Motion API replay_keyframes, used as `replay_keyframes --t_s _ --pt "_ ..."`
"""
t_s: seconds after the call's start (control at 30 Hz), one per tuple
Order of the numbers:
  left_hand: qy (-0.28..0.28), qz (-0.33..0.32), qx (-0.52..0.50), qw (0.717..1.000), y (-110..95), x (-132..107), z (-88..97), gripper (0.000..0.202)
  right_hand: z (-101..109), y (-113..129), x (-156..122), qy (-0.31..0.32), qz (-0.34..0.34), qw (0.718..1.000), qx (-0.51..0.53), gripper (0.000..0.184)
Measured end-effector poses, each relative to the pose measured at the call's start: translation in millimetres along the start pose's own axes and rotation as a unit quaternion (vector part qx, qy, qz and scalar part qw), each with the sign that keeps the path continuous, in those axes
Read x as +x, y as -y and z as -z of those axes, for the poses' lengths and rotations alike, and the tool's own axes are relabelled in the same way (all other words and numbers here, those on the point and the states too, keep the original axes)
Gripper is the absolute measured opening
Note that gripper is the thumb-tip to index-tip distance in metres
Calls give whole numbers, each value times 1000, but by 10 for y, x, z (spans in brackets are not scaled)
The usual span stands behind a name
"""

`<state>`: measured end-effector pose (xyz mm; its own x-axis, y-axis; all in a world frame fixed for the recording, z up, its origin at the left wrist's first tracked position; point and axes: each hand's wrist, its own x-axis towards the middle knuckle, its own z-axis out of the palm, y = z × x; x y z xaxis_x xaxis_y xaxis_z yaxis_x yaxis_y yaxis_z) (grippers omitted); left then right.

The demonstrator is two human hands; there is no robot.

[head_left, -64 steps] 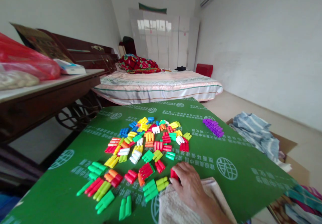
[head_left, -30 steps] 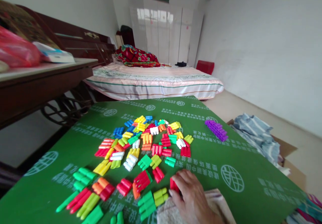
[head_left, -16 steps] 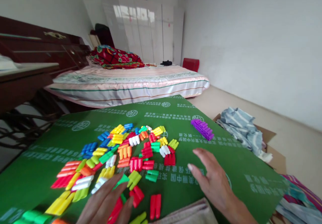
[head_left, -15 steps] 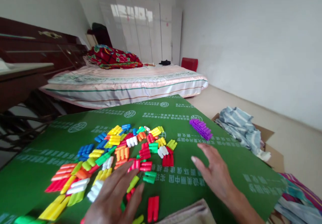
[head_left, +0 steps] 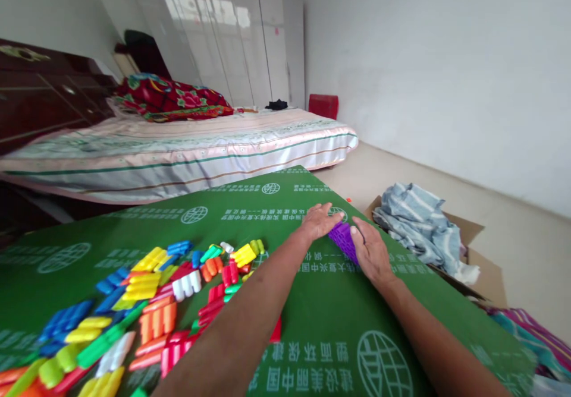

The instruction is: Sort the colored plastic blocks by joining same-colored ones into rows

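A purple cluster of short plastic tubes [head_left: 342,241] lies near the right edge of the green board, between my two hands. My left hand [head_left: 322,220] reaches across to its far left end, fingers stretched out and apart. At the near right side, my right hand [head_left: 371,248] has its fingers extended along the tubes; whether either hand presses on them I cannot tell. Many coloured plastic tube pieces lie in small groups to the left, among them a white group [head_left: 187,285], an orange group [head_left: 157,320] and a yellow group [head_left: 141,287]. My left forearm covers part of them.
The green board [head_left: 232,219] carries white printed writing and globe marks. Beyond it stands a bed [head_left: 250,141] with a red floral blanket [head_left: 178,97]. On the floor to the right, a cardboard box [head_left: 488,278] holds striped cloth [head_left: 414,219].
Both hands have moved forward to the purple cluster, my left hand crossing over from the coloured pieces. The view has turned to the right.
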<state>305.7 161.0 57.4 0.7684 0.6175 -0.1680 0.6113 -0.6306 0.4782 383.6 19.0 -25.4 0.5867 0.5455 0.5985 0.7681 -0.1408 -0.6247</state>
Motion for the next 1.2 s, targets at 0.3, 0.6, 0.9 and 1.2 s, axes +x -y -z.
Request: replay_keyframes --t_s 0.3,0.6,0.9,1.2 --pt "34 -18 7 999 43 152 -195 73 -57 -54 -4 14 -57 997 49 53" --pt "38 -51 6 998 32 191 -254 65 -89 -73 23 28 -73 995 63 56" --pt "32 -76 9 997 -5 157 -277 50 -37 -14 30 45 -78 994 69 50" --pt "26 -84 22 996 -107 40 -316 45 72 1 -20 67 -89 991 78 46"
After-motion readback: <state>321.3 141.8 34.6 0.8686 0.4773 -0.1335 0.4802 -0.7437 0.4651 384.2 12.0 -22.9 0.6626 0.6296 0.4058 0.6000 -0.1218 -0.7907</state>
